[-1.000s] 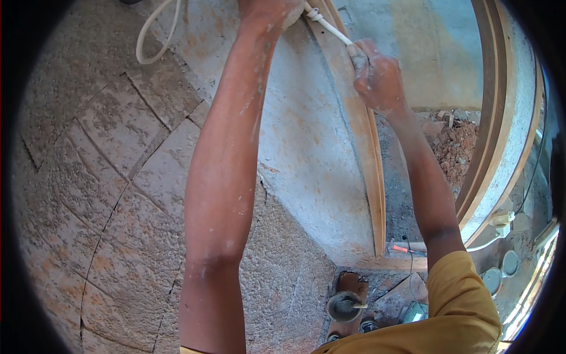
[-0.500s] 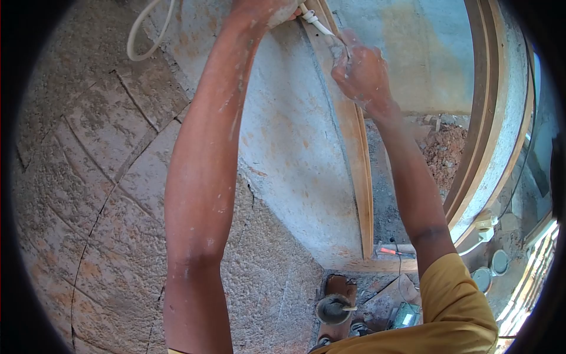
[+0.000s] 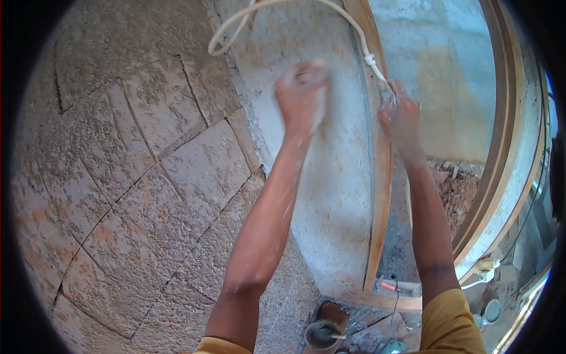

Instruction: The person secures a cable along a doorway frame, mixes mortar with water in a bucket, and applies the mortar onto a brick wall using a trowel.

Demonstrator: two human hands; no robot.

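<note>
My right hand point(image 3: 402, 121) is closed around a thick cream-white cord point(image 3: 361, 36) at the wooden frame point(image 3: 382, 194). Just above that hand the cord has a knot point(image 3: 369, 60). From there it loops up and left across the wall, and a pale length shows below the hand beside my forearm. My left hand point(image 3: 302, 97) is in front of the grey plastered wall strip point(image 3: 330, 194), apart from the cord. Motion blurs its fingers, so I cannot tell how far they are curled; no object shows in it.
Rough plaster with grooved lines point(image 3: 130, 206) covers the left wall. A second curved wooden frame point(image 3: 501, 118) stands right, with reddish rubble point(image 3: 451, 197) beyond the opening. Below are a red-handled tool point(image 3: 387, 286), a bowl of grey mix point(image 3: 321, 334) and a round tub point(image 3: 492, 310).
My left hand has let go of the cord near the frame and moved down, away from it. The right hand keeps hold of the cord. The view has shifted up and left.
</note>
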